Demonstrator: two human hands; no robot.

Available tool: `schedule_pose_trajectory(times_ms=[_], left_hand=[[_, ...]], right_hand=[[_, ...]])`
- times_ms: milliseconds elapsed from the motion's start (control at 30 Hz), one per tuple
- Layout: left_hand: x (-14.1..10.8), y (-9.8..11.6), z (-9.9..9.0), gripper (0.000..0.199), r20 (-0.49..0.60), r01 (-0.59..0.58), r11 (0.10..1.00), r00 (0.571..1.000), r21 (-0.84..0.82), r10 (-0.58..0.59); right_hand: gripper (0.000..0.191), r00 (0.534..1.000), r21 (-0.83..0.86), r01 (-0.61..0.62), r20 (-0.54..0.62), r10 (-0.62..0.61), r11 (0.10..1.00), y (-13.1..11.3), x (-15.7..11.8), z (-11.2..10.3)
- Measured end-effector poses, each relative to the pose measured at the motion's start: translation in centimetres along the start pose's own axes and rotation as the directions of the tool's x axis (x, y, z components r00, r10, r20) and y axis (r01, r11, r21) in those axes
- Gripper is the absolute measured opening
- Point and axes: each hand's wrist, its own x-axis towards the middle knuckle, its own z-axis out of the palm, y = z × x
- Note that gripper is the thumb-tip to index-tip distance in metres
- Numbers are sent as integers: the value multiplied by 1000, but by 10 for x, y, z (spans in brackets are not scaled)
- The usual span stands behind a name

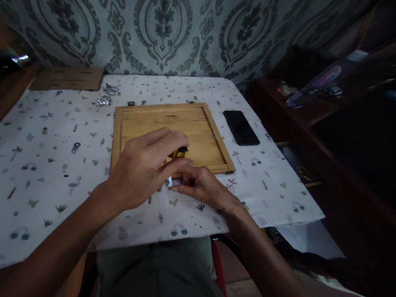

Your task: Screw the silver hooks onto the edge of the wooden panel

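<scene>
My left hand (147,166) is closed round a screwdriver with a yellow-and-black handle (182,152), whose shaft is hidden. Close against it, my right hand (201,185) pinches a small shiny metal piece (169,182), which looks like a hinge, at the near edge of a wooden panel. That framed wooden panel (168,119) lies flat on the table under both hands. Its near left part is covered by my left hand. Whether the screwdriver's tip touches the metal piece cannot be seen.
A white printed cloth (64,145) covers the table. A black phone (241,127) lies right of the panel. Several metal hinges (104,100) sit at the back left, near a cardboard piece (67,79). A plastic bottle (329,77) lies beyond the table's right side.
</scene>
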Motion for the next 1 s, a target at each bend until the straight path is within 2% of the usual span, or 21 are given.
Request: schedule_pose_trajectory(times_ms=[400, 700, 1000], left_hand=[[-2, 2, 1, 10, -2, 18, 1000, 1000, 1, -18], [-2, 6, 2, 7, 3, 84, 996, 996, 40, -84], [-2, 6, 3, 9, -13, 59, 997, 998, 47, -58]], right_hand=[[32, 1000, 32, 14, -5, -14, 999, 1, 1, 1], [37, 1000, 54, -22, 12, 22, 998, -2, 0, 1], [41, 1000, 67, -17, 7, 16, 998, -2, 0, 0]])
